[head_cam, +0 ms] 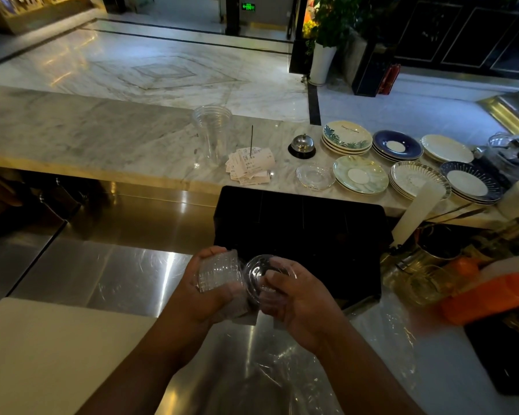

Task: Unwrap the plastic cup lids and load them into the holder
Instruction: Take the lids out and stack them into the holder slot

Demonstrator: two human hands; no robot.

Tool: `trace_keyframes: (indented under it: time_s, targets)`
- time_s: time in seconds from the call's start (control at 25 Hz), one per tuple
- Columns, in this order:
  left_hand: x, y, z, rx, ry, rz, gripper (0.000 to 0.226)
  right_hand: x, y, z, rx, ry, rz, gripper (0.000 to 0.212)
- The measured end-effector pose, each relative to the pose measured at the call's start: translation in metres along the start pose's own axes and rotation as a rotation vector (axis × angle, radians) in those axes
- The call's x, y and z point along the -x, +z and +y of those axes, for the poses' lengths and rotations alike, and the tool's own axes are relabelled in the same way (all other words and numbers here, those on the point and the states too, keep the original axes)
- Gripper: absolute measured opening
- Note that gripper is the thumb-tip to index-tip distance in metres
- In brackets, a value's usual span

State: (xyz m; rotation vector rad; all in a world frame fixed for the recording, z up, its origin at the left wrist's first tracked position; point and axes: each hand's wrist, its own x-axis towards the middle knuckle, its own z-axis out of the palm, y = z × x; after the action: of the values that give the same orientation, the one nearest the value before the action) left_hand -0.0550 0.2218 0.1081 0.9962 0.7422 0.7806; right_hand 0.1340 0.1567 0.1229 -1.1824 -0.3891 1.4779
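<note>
Behind a marble bar top (102, 136), a steel counter (126, 280) is seen, with loose clear wrap (282, 375) lying on it near the person. Just beyond the hands a black holder (300, 235) is set, its slots too dark to be made out. A stack of clear lids (215, 275) is gripped sideways in the left hand (198, 295), its long axis running left to right. One lid (259, 275) at the stack's right end is pinched by the right hand (297, 301). The holder lies straight ahead, slightly nearer the right hand.
</note>
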Motion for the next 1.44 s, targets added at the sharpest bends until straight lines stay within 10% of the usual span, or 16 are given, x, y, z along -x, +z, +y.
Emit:
trace_keyframes:
  time_s: [0.24,0.6,1.44]
  targets:
    - [-0.002,0.005,0.004,0.050,-0.026,-0.038,0.075,-0.002,0.008,0.000,-0.101,0.028,0.037,0.035]
    - [-0.004,0.008,0.000,-0.085,0.049,-0.049,0.080,0.002,0.040,0.014,0.508,-0.235,0.124,0.029]
    - [0.002,0.005,0.006,-0.203,0.053,-0.146,0.077,0.010,0.023,-0.001,0.126,0.044,-0.217,0.049]
